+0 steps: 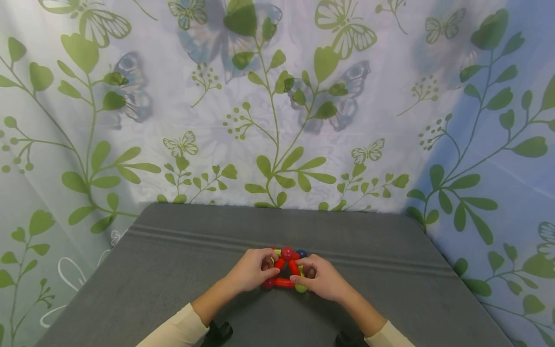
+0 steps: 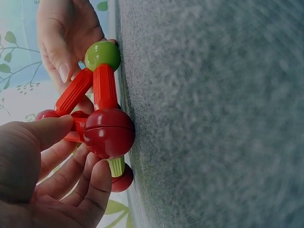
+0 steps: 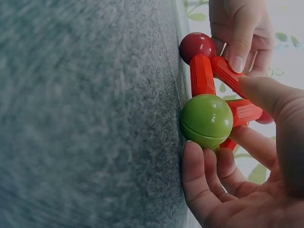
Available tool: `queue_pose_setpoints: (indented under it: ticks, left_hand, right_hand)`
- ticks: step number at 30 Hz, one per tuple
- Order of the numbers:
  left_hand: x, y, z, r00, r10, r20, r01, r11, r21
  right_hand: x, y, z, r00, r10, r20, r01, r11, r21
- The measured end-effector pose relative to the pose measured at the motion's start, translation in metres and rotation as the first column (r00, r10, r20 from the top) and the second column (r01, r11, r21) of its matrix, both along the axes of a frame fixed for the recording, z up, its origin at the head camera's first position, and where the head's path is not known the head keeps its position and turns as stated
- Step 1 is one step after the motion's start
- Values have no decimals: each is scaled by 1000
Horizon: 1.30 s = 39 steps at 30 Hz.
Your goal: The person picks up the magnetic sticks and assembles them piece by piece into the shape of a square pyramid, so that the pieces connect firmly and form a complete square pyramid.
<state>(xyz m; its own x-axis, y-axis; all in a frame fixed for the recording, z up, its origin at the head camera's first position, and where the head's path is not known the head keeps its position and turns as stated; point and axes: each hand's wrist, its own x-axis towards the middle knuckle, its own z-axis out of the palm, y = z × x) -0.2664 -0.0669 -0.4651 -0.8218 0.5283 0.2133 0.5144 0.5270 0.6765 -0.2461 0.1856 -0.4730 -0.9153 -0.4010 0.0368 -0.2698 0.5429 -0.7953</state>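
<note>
Between both hands, low on the grey table, is a frame built from red and yellow-green rods joined by balls. A red ball tops it, a blue ball shows at the back right, and a green ball marks the near right corner. My left hand grips the left side, thumb on a red rod and fingers curled beneath, near a dark red ball. On the right side my right hand holds the frame, its thumb against a red rod and fingertips below the green ball.
The grey table stretches out around the frame. Behind it hangs a curtain printed with green leaves and butterflies. Black straps show near the left wrist at the bottom edge of the head view.
</note>
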Motion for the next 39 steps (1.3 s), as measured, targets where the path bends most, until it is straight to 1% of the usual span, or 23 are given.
queue_pose_setpoints:
  ticks: [3, 9, 12, 18, 21, 23, 26, 29, 33, 37, 39]
  left_hand:
    - [1, 0, 0, 1000, 1, -5, -1, 1000, 0]
    - [0, 0, 0, 1000, 3, -2, -3, 1000, -1]
    - [0, 1, 1, 1000, 3, 0, -3, 1000, -3]
    - [1, 2, 7, 1000, 5, -13, -5, 1000, -23]
    - [1, 2, 9, 1000, 2, -17, -3, 999, -32]
    - [2, 2, 10, 1000, 1, -15, -1, 999, -35]
    - [2, 1, 10, 1000, -1, -14, 1, 999, -37]
    - [2, 1, 8, 1000, -6, -22, 5, 999, -35]
    - [3, -2, 8, 999, -13, -31, 12, 999, -30]
    - [3, -4, 8, 1000, -16, -26, 15, 1000, -26]
    - [3, -4, 8, 1000, -17, -24, 16, 1000, -27]
  right_hand:
    - [0, 1, -1, 1000, 10, -28, -9, 999, 35]
    - [0, 2, -3, 1000, -2, -27, 3, 999, 32]
    - [0, 2, -3, 1000, -18, -26, 18, 1000, 9]
    - [-2, 2, -1, 999, -33, 29, 35, 998, -57]
    - [-5, 2, 1, 999, -13, 35, 15, 998, -54]
    - [-8, 2, 1, 999, 17, 30, -15, 999, -39]
    - [-14, 0, 2, 996, 76, 38, -75, 997, -14]
    - [-18, -2, 4, 992, 111, 55, -112, 994, 14]
    - [-21, -7, 6, 989, 115, 93, -118, 992, 32]
    - [-25, -7, 10, 979, 115, 166, -118, 993, 11]
    - [-28, -3, 12, 974, 122, 189, -124, 992, 0]
